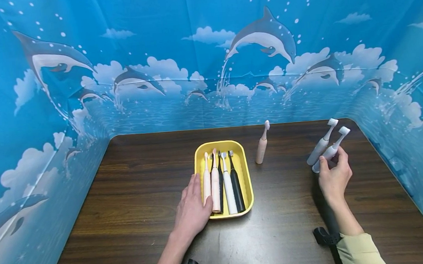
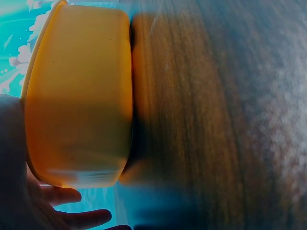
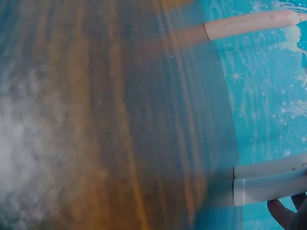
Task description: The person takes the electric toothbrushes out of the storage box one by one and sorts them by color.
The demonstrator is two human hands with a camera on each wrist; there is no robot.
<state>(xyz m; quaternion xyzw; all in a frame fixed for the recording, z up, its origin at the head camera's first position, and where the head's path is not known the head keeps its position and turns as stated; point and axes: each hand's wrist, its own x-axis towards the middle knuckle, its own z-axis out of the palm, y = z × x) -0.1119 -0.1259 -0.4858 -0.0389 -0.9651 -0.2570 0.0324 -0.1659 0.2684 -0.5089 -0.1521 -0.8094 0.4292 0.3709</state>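
Progress: I judged the handling partway, with toothbrushes split between the yellow tray (image 1: 243, 171) and the table (image 1: 134, 188); whether they were coming out or going in could not be told.
Upright and free: two, the standing pink brush (image 1: 261, 148) just right of the tray and the rear pale grey brush (image 1: 317, 151) well to the tray's right.
Unfinished: the front pale grey brush (image 1: 331, 152), beside the rear one and well right of the tray, was not yet let go; whether its base touched the table was unclear.
Lying in the tray: at least five, heads toward the tray's far end: the left pink brush (image 1: 206, 182), second pink brush (image 1: 215, 185), slim black brush (image 1: 221, 185), white brush (image 1: 229, 188) and thick black brush (image 1: 236, 188). A dark sliver between the pink pair may have been a sixth.
Right hand: well right of the tray, the right hand (image 1: 335, 176) pinched the front pale grey brush's handle.
Left hand: the left hand (image 1: 193, 206) rested along the tray's left side, fingers mostly straight, gripping no brush.
Brush colours: pink three, pale grey two, black at least two, white one.
Trays: one.
Backdrop: one dolphin-printed cloth (image 1: 150, 112) beyond the tray.
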